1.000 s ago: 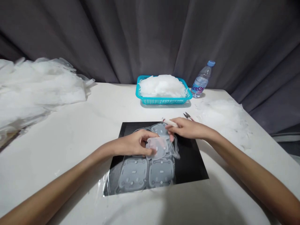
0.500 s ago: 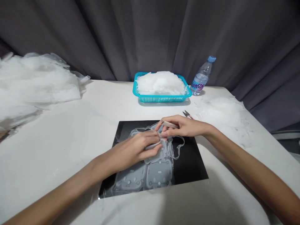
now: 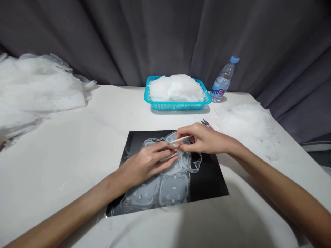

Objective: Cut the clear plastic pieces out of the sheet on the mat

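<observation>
A translucent molded sheet (image 3: 174, 188) with rounded square panels and small raised spots lies on a black board (image 3: 207, 182). My left hand (image 3: 152, 156) is over its upper part, fingers curled on a translucent piece whose pale edge shows between them. My right hand (image 3: 198, 137) is closed around a slim white stick-like tool (image 3: 181, 140), its tip reaching my left fingertips. Exactly what the tool is, I cannot make out. Beside my right hand, a thin loop of clear trimming (image 3: 198, 163) curls over the board.
A blue basket (image 3: 178, 106) heaped with white translucent pieces stands at the back, beside a water bottle (image 3: 222, 81). Small dark-bladed snips (image 3: 206, 123) lie behind my right hand. A large translucent pile (image 3: 38, 82) is at left, a flatter heap (image 3: 248, 127) at right.
The white tool in my right hand has swung so that its tip points left toward my left fingers. My left fingers have straightened slightly. The view has shifted a little.
</observation>
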Demonstrator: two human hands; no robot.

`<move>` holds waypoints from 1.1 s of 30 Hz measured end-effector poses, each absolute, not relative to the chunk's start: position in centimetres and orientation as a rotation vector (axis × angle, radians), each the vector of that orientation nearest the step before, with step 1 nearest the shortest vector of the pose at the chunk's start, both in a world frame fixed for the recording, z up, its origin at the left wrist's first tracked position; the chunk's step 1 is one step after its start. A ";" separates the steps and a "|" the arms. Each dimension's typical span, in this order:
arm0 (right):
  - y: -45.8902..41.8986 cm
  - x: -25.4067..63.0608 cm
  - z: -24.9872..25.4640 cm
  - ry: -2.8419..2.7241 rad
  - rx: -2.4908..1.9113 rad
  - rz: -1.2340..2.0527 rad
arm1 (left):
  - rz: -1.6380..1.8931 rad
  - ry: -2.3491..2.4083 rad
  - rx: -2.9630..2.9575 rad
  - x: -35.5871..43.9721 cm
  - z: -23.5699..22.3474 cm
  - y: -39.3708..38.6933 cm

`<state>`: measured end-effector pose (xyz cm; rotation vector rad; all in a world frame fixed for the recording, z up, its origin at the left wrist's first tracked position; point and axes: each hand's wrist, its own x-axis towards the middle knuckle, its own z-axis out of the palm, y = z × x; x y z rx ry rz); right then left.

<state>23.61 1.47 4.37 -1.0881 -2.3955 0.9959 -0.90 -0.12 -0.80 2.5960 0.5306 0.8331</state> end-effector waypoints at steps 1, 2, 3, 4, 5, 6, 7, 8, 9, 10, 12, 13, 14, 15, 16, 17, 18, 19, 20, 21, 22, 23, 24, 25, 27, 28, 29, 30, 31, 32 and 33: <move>1.5 23.6 4.3 -2.427 -1.109 0.961 | 0.889 0.520 2.610 -0.9 -1.2 -0.2; 1.5 23.6 4.3 -2.447 -1.122 0.931 | 0.927 0.510 2.631 -0.9 -1.5 -0.2; 1.5 23.6 4.3 -2.459 -1.125 0.905 | 0.949 0.502 2.659 -0.9 -1.9 -0.3; 1.5 23.6 4.2 -2.466 -1.116 0.883 | 0.954 0.498 2.690 -1.0 -2.2 -0.3; 1.5 23.6 4.2 -2.472 -1.098 0.866 | 0.955 0.491 2.722 -1.0 -2.4 -0.4; 1.5 23.6 4.1 -2.473 -1.076 0.857 | 0.957 0.487 2.751 -1.1 -2.5 -0.4; 1.5 23.6 4.1 -2.470 -1.056 0.867 | 0.963 0.485 2.777 -1.2 -2.6 -0.5; 1.5 23.6 4.2 -2.461 -1.041 0.894 | 0.974 0.478 2.796 -1.2 -2.6 -0.5; 1.4 23.6 4.2 -2.447 -1.027 0.936 | 0.990 0.469 2.812 -1.3 -2.4 -0.6; 1.4 23.6 4.3 -2.428 -1.014 0.984 | 1.007 0.457 2.829 -1.3 -2.3 -0.7; 1.3 23.7 4.4 -2.385 -0.980 1.069 | 1.028 0.430 2.869 -1.2 -1.9 -0.9; 1.3 23.7 4.5 -2.364 -0.962 1.096 | 1.030 0.419 2.890 -1.2 -1.7 -0.9; 1.2 23.7 4.5 -2.347 -0.945 1.116 | 1.033 0.413 2.909 -1.2 -1.6 -1.0; 1.2 23.7 4.6 -2.333 -0.932 1.134 | 1.039 0.413 2.925 -1.1 -1.5 -1.1; 1.1 23.7 4.6 -2.322 -0.922 1.153 | 1.050 0.413 2.934 -1.1 -1.5 -1.1; 1.1 23.6 4.6 -2.314 -0.914 1.177 | 1.060 0.413 2.937 -1.0 -1.6 -1.1; 1.1 23.6 4.6 -2.309 -0.905 1.205 | 1.067 0.415 2.937 -1.0 -1.7 -1.2; 1.1 23.5 4.6 -2.306 -0.897 1.235 | 1.069 0.418 2.938 -1.0 -1.9 -1.2; 1.1 23.5 4.6 -2.306 -0.890 1.263 | 1.062 0.421 2.943 -1.0 -2.0 -1.2; 1.1 23.5 4.6 -2.308 -0.886 1.286 | 1.040 0.427 2.951 -1.0 -2.1 -1.2; 1.2 23.5 4.6 -2.313 -0.881 1.302 | 1.010 0.431 2.964 -1.1 -2.2 -1.2; 1.2 23.5 4.6 -2.322 -0.879 1.310 | 0.980 0.426 2.981 -1.1 -2.2 -1.3; 1.3 23.5 4.5 -2.333 -0.876 1.312 | 0.958 0.418 3.000 -1.1 -2.2 -1.3; 1.3 23.5 4.5 -2.344 -0.878 1.305 | 0.943 0.411 3.024 -1.1 -2.1 -1.4; 1.5 23.3 4.3 -2.355 -0.912 1.254 | 0.924 0.385 3.098 -1.1 -1.8 -1.5; 1.5 23.2 4.2 -2.355 -0.941 1.216 | 0.912 0.366 3.148 -1.0 -1.6 -1.5; 1.6 23.0 4.0 -2.351 -0.977 1.169 | 0.895 0.356 3.196 -1.0 -1.4 -1.5; 1.7 22.9 3.9 -2.346 -1.017 1.119 | 0.879 0.346 3.234 -0.9 -1.2 -1.5; 1.8 22.7 3.7 -2.342 -1.054 1.070 | 0.861 0.339 3.257 -0.8 -1.1 -1.5; 1.9 22.6 3.5 -2.339 -1.080 1.034 | 0.845 0.345 3.265 -0.8 -1.0 -1.5; 1.9 22.6 3.4 -2.335 -1.090 1.017 | 0.833 0.359 3.262 -0.8 -0.9 -1.4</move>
